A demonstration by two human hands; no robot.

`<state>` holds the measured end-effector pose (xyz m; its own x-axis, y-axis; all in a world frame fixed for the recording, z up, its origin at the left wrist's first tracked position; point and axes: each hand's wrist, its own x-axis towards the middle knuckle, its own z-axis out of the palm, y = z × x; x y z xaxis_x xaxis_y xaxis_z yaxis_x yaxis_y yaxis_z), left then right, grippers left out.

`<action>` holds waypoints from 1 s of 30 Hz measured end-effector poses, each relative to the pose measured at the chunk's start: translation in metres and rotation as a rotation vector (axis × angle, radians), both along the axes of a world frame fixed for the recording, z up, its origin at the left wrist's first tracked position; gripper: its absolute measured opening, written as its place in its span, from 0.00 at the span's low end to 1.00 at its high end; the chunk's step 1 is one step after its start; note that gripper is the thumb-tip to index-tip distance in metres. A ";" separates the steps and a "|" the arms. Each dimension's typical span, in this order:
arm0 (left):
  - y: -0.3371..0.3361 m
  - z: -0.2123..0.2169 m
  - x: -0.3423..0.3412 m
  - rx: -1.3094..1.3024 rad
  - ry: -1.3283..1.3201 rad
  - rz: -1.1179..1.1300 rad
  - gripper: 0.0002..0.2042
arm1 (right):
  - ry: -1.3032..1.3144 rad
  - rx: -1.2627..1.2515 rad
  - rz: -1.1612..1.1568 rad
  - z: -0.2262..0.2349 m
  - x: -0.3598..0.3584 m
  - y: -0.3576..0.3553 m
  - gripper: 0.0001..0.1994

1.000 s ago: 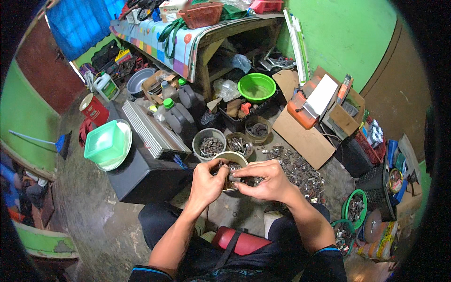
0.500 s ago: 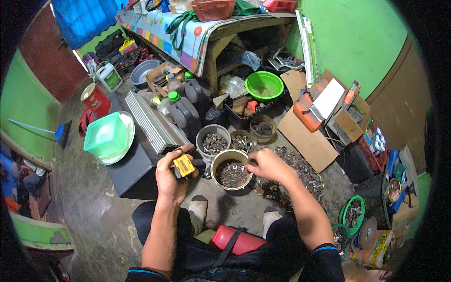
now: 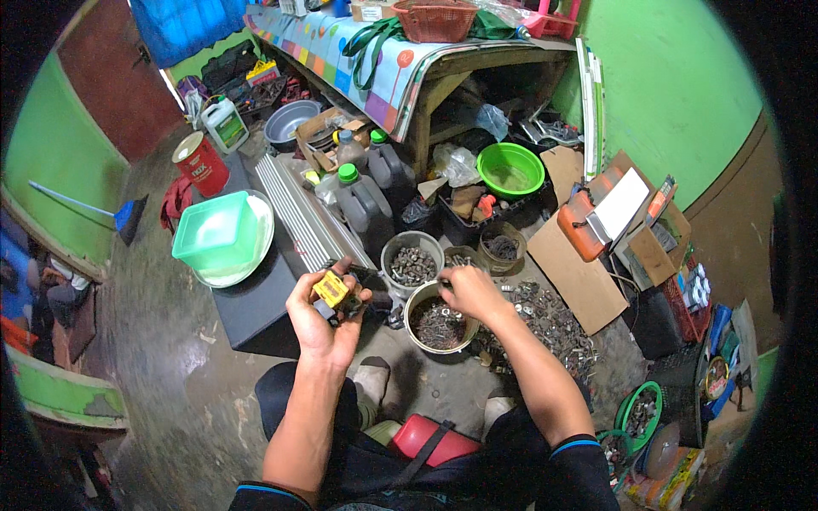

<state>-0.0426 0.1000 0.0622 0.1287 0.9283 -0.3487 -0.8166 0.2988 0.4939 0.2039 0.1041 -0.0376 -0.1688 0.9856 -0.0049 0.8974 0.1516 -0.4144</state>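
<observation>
My left hand [image 3: 322,317] is closed around a small yellow block [image 3: 331,289] with dark markings, held palm up. Darker pieces show beside the block against the fingers, too small to name. Over the far right rim of a cream bucket [image 3: 412,328], my right hand [image 3: 470,291] has its fingers drawn together, and whatever they hold is hidden. Small metal screws and bolts [image 3: 440,325] lie in that bucket. Just behind stand a grey bucket [image 3: 388,255] of metal pieces and another small tub [image 3: 460,255], partly covered by my right hand.
Loose hardware [image 3: 554,332] is heaped on the floor at right, beside flattened cardboard [image 3: 575,271]. Left of my hands, a black box [image 3: 247,311] bears a green plastic container [image 3: 217,234]. Dark jerrycans [image 3: 365,204] stand before the cloth-covered table [image 3: 366,64]. A green bowl [image 3: 520,183] is beyond.
The view has shifted, so the scene sits lower and further right. My right hand has moved from the bucket's right side toward its far rim. My left fingers have opened slightly around the yellow block.
</observation>
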 end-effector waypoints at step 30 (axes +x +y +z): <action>-0.053 -0.003 0.101 -0.009 -0.400 -0.511 0.22 | 0.415 0.846 0.058 0.111 0.009 -0.142 0.11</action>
<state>0.0584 0.0466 0.0595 0.6750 0.7129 -0.1902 -0.6907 0.7012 0.1770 0.2131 -0.0376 0.0729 -0.0459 0.6243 0.7798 0.6845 0.5882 -0.4306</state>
